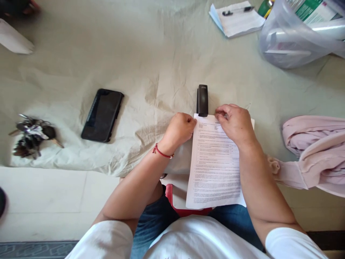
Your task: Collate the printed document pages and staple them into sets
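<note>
A printed sheet of paper (214,169) hangs over the near edge of the covered table, its lower part above my lap. My left hand (180,128) is closed, pinching the sheet's left edge near the top corner. At the top edge, toward the right, my right hand (237,124) has its thumb and fingers curled together on the paper. Between both hands a black stapler (202,100) lies on the table, its near end meeting the top left part of the sheet. Whether more sheets lie beneath cannot be made out for certain.
Left of the hands lie a black phone (102,115) and a bunch of keys (35,135). A pink cloth (320,151) rests on the right. Toward the far right are a pen (237,11) on a paper pad (242,23) and a filled plastic bag (285,46).
</note>
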`<state>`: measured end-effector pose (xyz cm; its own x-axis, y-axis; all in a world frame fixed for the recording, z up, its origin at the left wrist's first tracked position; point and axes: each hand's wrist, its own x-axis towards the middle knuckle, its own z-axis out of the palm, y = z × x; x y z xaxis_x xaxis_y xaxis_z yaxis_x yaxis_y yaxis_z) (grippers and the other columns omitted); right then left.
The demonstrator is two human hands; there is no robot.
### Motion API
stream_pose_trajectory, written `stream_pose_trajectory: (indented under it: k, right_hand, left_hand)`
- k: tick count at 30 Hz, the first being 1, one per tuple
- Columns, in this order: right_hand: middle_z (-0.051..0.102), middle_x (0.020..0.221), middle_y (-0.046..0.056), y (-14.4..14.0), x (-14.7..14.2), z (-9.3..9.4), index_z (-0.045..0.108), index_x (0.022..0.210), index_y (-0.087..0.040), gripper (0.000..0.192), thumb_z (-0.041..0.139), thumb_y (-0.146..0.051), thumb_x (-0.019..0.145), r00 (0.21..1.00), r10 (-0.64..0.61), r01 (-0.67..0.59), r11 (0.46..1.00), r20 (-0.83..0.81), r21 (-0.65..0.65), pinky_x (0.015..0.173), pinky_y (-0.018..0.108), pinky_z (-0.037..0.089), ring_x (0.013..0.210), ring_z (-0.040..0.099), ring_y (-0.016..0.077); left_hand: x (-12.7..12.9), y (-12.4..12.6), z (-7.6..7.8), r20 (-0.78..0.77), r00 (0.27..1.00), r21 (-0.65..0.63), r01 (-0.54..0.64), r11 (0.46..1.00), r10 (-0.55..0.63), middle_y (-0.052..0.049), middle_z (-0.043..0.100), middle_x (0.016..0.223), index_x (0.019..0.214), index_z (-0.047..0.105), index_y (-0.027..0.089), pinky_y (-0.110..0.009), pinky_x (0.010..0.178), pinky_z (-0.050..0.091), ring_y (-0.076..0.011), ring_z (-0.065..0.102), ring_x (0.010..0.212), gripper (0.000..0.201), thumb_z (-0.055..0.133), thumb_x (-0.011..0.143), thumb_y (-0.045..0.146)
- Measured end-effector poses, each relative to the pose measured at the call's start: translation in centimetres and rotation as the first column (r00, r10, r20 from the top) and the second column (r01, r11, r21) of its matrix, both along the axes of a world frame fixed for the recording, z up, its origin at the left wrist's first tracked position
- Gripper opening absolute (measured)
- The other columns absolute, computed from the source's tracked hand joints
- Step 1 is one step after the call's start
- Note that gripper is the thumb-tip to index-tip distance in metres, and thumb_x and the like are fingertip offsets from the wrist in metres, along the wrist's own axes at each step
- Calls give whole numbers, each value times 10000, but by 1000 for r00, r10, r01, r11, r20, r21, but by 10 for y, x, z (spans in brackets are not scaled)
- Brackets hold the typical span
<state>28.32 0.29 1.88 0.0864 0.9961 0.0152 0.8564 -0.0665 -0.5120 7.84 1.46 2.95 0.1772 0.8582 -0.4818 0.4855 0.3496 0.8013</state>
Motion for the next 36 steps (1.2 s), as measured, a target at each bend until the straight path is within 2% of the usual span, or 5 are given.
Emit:
stream_pose_trajectory:
  k: [6, 11, 20, 27, 36]
  right_hand:
    - [806, 1348, 93, -4, -14, 3, 817, 1291, -256, 340, 585, -219, 1046, 982, 189, -183, 926, 15, 331, 1103, 471, 600, 1230, 754, 288]
    - [717, 1570, 60, -6, -22, 10, 763, 1440, -279, 431, 468, -271, 1125, 952, 299, -307, 935, 70, 177, 1302, 531, 480, 1541, 601, 284]
    - [564, 1727, 66, -26, -31, 16, 530, 1686, -311, 650, 407, -113, 1079, 927, 322, -338, 940, 192, 53, 1399, 695, 214, 1722, 353, 299]
    - [493, 1769, 107, -33, -38, 11, 448, 1730, -254, 711, 331, -34, 1064, 909, 337, -354, 935, 246, 26, 1413, 710, 133, 1707, 386, 254]
    - [456, 1782, 114, -40, -43, -3, 442, 1735, -226, 710, 285, -25, 1072, 923, 309, -328, 943, 229, 49, 1420, 670, 186, 1707, 381, 239]
  left_hand:
    - [1, 1, -3, -8, 1000, 33, 9, 999, -9, 27, 427, 508, 562, 366, 235, -317, 552, 200, -107, 308, 528, 409, 549, 922, 170]
    - [0, 2, -9, 14, 1000, 66, 17, 998, -18, 24, 422, 501, 557, 369, 234, -312, 547, 226, -108, 327, 532, 429, 587, 922, 177]
    - [0, 4, -8, 23, 1000, 50, 18, 999, -19, 23, 427, 507, 562, 413, 226, -308, 551, 226, -113, 333, 539, 391, 577, 908, 151]
    - [1, 4, -7, -15, 999, 50, 45, 998, -44, 16, 445, 500, 543, 394, 232, -323, 553, 228, -113, 332, 530, 416, 567, 912, 151]
    - [1, 4, -7, -14, 999, 56, 31, 998, -31, 18, 435, 496, 539, 385, 230, -312, 567, 242, -116, 338, 537, 439, 586, 927, 185]
